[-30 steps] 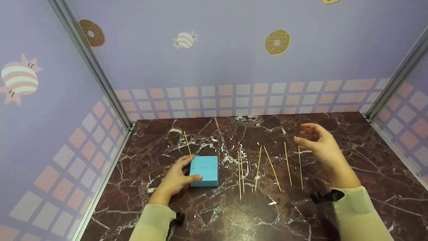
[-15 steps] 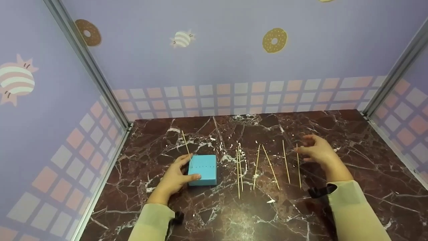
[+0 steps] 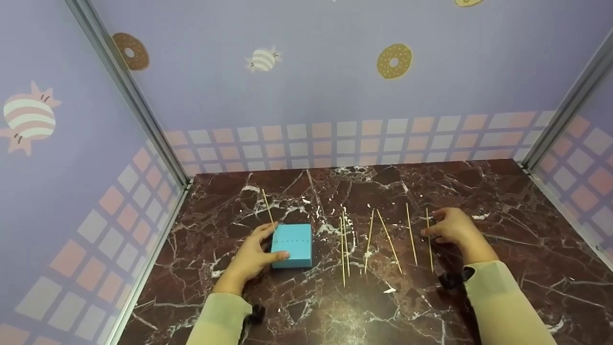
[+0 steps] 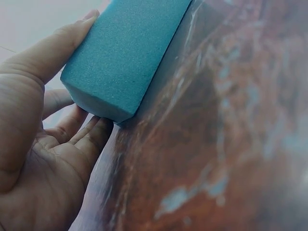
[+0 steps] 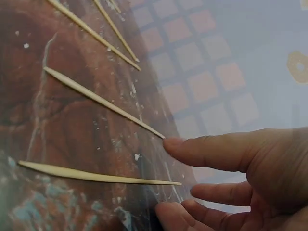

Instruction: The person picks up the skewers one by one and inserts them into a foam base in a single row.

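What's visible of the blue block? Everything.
The block is light blue, square-topped and matte, with a grainy, foam-like look. A row of small dark dots, likely holes, crosses its top; one stick leans up from the row's left end. It lies flat on the marbled table, left of the loose sticks. The left hand grips its left side, thumb over the top.

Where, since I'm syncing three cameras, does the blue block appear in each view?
Head: the blue block sits left of centre, below mid-height, held by the left hand.
Left wrist: at the top, left of centre, cut off by the upper edge.
Right wrist: not in it.
Shared landmark: the marbled tabletop, visible in all three.
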The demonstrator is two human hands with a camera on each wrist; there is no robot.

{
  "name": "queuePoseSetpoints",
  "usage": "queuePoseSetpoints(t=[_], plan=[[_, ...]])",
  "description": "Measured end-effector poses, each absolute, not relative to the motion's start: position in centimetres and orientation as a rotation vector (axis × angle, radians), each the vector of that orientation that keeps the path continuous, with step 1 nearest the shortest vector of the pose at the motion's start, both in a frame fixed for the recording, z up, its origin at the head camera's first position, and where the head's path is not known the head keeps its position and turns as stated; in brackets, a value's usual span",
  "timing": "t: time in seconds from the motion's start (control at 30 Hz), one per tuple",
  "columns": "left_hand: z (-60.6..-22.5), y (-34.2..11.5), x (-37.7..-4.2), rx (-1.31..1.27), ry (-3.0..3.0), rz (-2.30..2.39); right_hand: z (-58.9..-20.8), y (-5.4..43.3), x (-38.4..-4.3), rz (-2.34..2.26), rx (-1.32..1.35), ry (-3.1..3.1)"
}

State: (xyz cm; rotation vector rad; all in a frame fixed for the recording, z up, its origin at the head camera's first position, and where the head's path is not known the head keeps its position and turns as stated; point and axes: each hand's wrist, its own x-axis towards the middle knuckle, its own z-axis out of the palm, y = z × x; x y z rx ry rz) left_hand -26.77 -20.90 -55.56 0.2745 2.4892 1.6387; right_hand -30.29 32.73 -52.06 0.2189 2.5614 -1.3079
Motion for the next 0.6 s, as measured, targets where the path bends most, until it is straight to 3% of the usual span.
queuePoseSetpoints(t=[0.6], plan=[[-55.23,-20.97,-26.53,0.29,2.545,1.578,-52.39,32.04,-30.35,-1.159,0.191,2.689]])
